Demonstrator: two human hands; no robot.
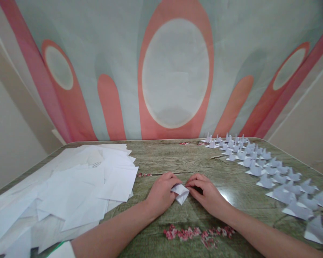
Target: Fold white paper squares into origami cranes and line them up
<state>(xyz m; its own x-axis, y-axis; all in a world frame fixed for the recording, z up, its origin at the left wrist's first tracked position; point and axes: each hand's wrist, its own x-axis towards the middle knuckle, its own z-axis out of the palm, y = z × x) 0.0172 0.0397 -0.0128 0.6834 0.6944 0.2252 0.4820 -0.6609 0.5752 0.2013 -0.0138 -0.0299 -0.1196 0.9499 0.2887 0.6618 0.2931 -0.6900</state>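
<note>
A small piece of folded white paper [182, 196] is held just above the wood-patterned table, near its middle. My left hand [163, 191] grips it from the left, with the fingers closed over its upper left part. From the other side, my right hand [204, 191] pinches at the paper's right corner with thumb and fingertips. Part of the paper is hidden behind my left fingers, and exactly how much my right fingertips hold is hard to see. Both forearms come in from the bottom of the view.
Loose white paper sheets [78, 190] lie in a wide, overlapping pile on the left. Along the right side stand several rows of folded paper birds [282, 191]. The table [167, 157] carries printed pink flowers [185, 233]. Behind it hangs a patterned backdrop [174, 132].
</note>
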